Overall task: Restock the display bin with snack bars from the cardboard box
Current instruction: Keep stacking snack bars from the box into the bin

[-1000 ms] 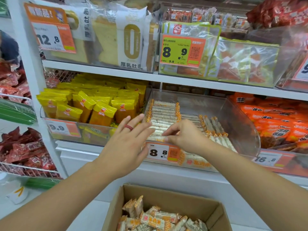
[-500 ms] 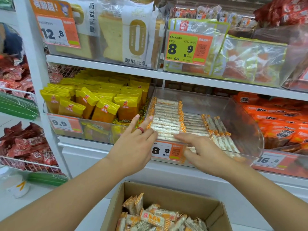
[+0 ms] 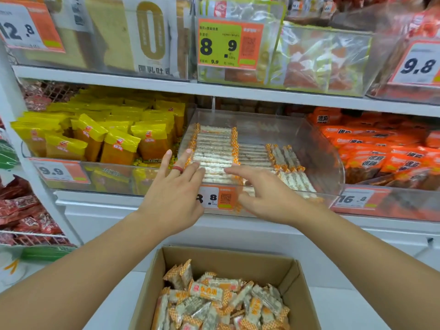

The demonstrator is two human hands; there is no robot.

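Both hands reach into the clear display bin [image 3: 316,148] on the middle shelf. The left hand [image 3: 175,195] (a red ring on one finger) lies with fingers spread and straight, tips on the near-left stack of snack bars [image 3: 214,153]. The right hand [image 3: 264,196] is also flat, fingers extended over the bars near the front wall, gripping nothing. The price tag [image 3: 220,197] on the bin front reads "8.8". Nearer, the cardboard box [image 3: 152,282] holds a loose heap of bars. Left of the bin, yellow packets [image 3: 119,144] sit above a "9.9" tag [image 3: 59,171]; right, orange packets [image 3: 381,148] above "16.8".
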